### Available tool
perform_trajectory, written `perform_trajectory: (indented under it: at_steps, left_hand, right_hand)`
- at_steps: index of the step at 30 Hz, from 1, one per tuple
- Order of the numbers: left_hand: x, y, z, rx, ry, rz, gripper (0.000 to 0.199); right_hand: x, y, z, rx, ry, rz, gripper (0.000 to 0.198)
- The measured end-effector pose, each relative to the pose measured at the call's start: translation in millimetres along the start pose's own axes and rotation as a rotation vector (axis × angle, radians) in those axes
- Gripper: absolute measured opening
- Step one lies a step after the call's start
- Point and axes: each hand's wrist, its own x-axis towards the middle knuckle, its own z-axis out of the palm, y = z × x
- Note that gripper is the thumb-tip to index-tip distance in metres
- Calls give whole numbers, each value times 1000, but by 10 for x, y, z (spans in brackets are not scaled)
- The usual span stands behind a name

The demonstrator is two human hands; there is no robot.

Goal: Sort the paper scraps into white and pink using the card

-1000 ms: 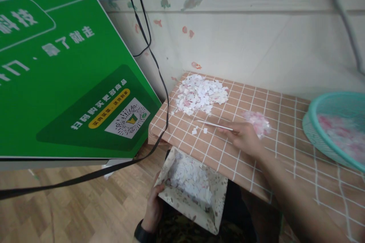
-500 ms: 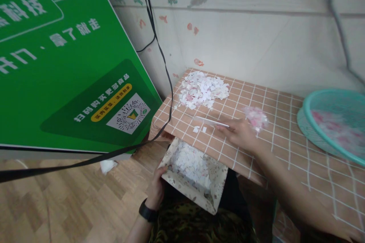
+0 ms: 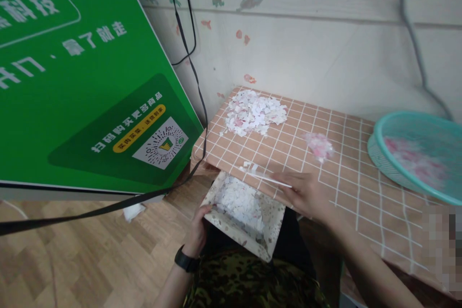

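My left hand [image 3: 198, 224], with a dark watch on its wrist, grips the left side of a shallow patterned tray [image 3: 241, 241]. White paper scraps [image 3: 238, 202] lie inside that tray, which sits just below the table's front edge. In my right hand [image 3: 301, 190] is a thin, flat, whitish strip [image 3: 267, 178], possibly a ruler. Its far end lies at the table edge, next to a few small paper pieces [image 3: 249, 165]. Behind, on the checked tablecloth [image 3: 288, 149], a larger pile of white and pinkish scraps [image 3: 256, 111] is heaped.
A small pink-and-white heap [image 3: 319, 147] is on the table, left of a turquoise mesh basket [image 3: 382, 154] containing similar scraps. Black cables [image 3: 202, 101] hang in front of the table's left corner. A large green sign panel [image 3: 90, 82] stands at left.
My right hand has drawn the strip toward the table's front edge. The few small paper pieces now lie beside its tip. My left hand still holds the tray.
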Motion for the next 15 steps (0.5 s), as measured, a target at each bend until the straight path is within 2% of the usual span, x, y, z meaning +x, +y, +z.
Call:
perform_trajectory:
  at_steps: [3, 6, 11, 15]
  left_hand:
    - [-18, -1, 10, -35, 43, -44, 15]
    - [-24, -3, 14, -43, 84, -77, 20]
    - [-15, -10, 12, -47, 62, -64, 24]
    - [-7, -26, -10, -28, 54, -79, 26]
  right_hand:
    - [-41, -22, 50, -41, -20, -46, 34]
    - [-25, 2, 67, -53, 1, -22, 34]
    - [66, 70, 60, -69, 87, 154, 27]
    - [129, 87, 77, -57, 186, 311, 44]
